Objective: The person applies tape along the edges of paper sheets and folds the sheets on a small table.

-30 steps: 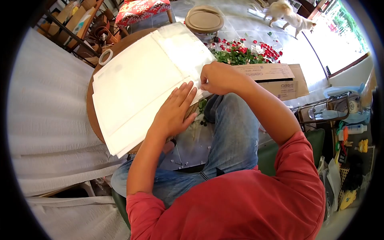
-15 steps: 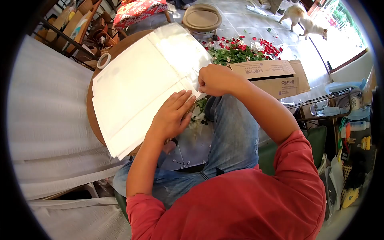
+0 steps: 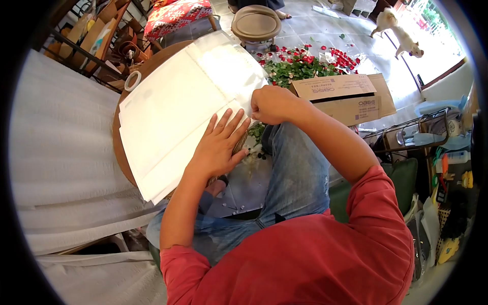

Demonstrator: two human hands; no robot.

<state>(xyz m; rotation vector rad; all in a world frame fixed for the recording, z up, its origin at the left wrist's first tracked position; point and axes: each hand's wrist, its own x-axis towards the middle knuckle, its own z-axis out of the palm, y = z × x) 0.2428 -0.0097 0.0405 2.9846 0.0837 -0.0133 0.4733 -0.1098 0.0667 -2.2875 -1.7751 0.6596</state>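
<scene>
Seemingly, the left hand (image 3: 216,148), fingers spread, steadies flat white paper-like sheets (image 3: 170,109) along the near edge of the round brown table (image 3: 165,55), while the right hand (image 3: 273,104) curls at their side, grip hidden, calling next for a firm left palm.

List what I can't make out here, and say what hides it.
Head view, all:
What the right hand may pinch: its own curled fingers hide it.
How many white sheets there are: they overlap, under the left hand.
Inside the cardboard box: flap and shadow.
Most of the far person: cut off by the top edge.
</scene>
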